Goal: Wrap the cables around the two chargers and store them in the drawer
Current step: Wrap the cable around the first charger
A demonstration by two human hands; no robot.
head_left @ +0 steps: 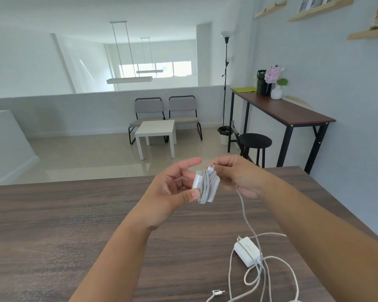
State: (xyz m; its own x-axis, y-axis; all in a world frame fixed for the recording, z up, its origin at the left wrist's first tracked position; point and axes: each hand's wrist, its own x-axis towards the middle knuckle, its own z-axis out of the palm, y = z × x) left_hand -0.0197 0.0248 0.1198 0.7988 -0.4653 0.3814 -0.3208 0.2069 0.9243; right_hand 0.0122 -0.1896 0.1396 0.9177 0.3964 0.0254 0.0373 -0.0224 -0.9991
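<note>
A small white charger (198, 182) hangs above the dark wooden table (52, 225), with grey-white cable (205, 186) wound around it in several turns. My left hand (172, 188) holds the charger between thumb and fingers. My right hand (238, 173) pinches the cable's plug end (211, 168) at the top of the bundle. A second, larger white charger (247, 250) lies on the table at the lower right, its long cable (268, 277) loose in loops around it. One strand (246, 216) runs up from it toward my right hand. No drawer is visible.
A loose plug tip (218, 292) lies at the table's near edge. Beyond the table are a white side table (156, 131), two grey chairs (166, 110), a black stool (256, 141) and a tall desk (292, 114) along the right wall.
</note>
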